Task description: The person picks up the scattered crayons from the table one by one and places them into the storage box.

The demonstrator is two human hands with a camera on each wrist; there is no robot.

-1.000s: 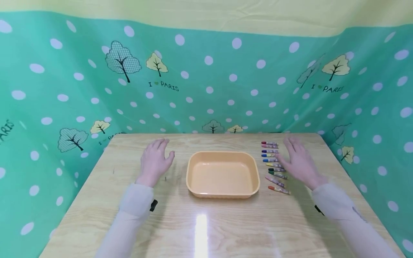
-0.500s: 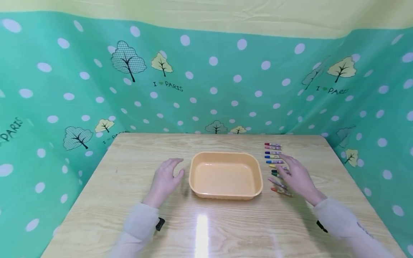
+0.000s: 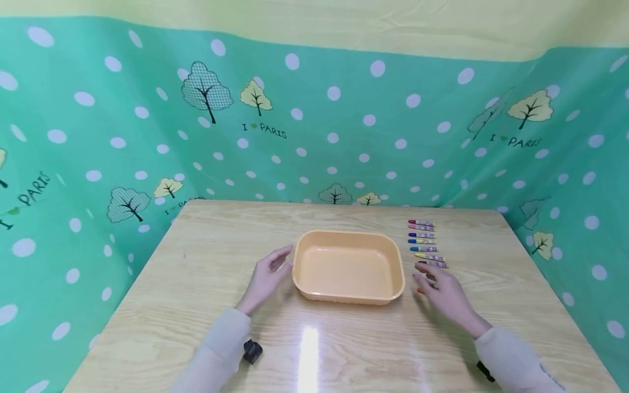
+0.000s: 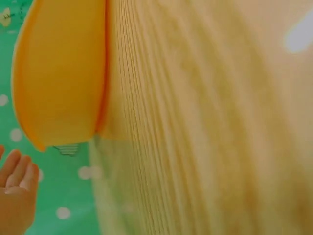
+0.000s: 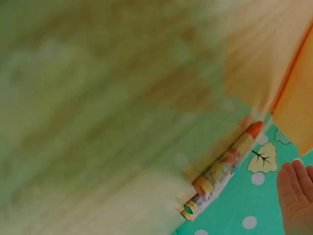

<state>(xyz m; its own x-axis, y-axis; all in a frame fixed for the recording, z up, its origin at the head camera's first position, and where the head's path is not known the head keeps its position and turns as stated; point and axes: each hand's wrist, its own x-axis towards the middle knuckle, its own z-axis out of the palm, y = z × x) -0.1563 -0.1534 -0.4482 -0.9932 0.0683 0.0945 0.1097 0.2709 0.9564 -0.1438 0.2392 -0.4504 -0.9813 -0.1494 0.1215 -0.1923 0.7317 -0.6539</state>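
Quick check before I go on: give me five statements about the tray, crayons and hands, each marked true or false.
1. The left hand is at the left end of the tray. True.
2. The crayons lie on the table, to the right of the tray. True.
3. The right hand is gripping the tray. False: it is apart from the tray, at the near end of the crayons.
4. The red-tipped crayon is the nearest to the person. False: it is the farthest.
5. A crayon lies in the tray. False: none does.
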